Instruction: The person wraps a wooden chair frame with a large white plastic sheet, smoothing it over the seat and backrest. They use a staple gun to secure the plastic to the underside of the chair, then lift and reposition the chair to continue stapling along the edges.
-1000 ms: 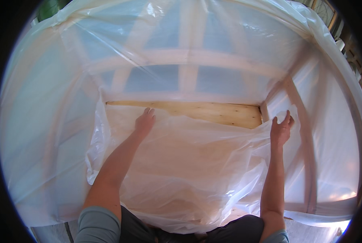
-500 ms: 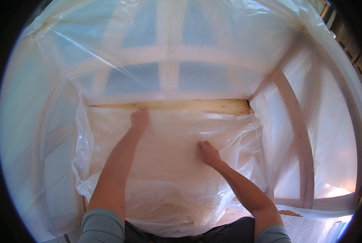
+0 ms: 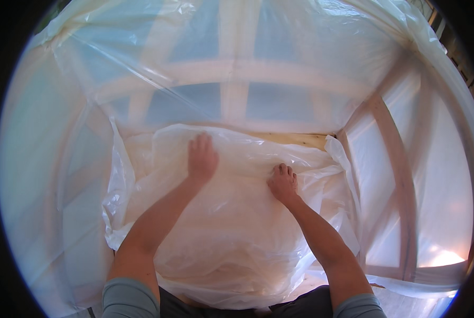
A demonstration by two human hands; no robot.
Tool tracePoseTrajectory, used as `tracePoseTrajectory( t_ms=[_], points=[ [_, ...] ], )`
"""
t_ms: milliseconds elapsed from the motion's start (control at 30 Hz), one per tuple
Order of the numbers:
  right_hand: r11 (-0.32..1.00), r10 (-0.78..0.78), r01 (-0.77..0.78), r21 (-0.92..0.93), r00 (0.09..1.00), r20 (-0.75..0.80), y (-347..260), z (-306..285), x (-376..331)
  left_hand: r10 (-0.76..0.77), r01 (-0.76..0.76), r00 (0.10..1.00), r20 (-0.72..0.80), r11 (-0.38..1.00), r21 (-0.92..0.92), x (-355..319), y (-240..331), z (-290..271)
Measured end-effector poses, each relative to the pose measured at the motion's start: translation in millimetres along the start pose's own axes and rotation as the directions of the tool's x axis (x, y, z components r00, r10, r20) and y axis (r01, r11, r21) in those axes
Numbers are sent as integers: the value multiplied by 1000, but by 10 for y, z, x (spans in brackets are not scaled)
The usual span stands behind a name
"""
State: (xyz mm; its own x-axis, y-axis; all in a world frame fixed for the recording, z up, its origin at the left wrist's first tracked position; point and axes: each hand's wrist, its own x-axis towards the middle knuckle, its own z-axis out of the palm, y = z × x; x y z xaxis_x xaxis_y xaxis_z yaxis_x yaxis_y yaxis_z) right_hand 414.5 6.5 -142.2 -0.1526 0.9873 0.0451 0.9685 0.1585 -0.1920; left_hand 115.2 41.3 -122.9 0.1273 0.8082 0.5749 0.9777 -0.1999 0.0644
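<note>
A loose, milky plastic sheet (image 3: pixel 221 212) covers the boards in front of me and bunches up toward my lap. My left hand (image 3: pixel 202 156), slightly blurred, lies on its far part with the fingers stretched out. To its right, my right hand (image 3: pixel 283 183) rests on the same sheet with bent fingers, a fold of plastic seemingly gathered under them. Beyond the sheet's far edge, a strip of bare wooden board (image 3: pixel 295 139) shows at the right; the left part of that strip is covered.
Translucent plastic wraps a wooden frame around me, with a back wall (image 3: pixel 189 103) and slanted side walls. A wooden post (image 3: pixel 396 143) stands behind the right-hand film. Crumpled sheet edges (image 3: pixel 118 196) rise at the left. Grey floor (image 3: pixel 406 305) shows at lower right.
The sheet's far edge has moved away from me and now covers much of the bare board. My left hand has gone from closed at the board to flat; my right hand has shifted farther away.
</note>
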Motion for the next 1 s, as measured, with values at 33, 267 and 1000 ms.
tracePoseTrajectory(
  t_ms=[33, 267, 1000],
  points=[
    [1000, 5, -5, -9, 1000, 14, -1, 8, 25, 81, -78, 992, 100, 996, -32, -172, 137, -11],
    [997, 39, -33, 76, 996, -81, -17, -86, 347, -2, 79, 888, 460, 986, -148, -750, 618, 158],
    [912, 224, -83, 403, 922, -317, -686, -442, 1425, -81, 153, 882, 464, 981, -119, -379, 651, 357]
  ],
)
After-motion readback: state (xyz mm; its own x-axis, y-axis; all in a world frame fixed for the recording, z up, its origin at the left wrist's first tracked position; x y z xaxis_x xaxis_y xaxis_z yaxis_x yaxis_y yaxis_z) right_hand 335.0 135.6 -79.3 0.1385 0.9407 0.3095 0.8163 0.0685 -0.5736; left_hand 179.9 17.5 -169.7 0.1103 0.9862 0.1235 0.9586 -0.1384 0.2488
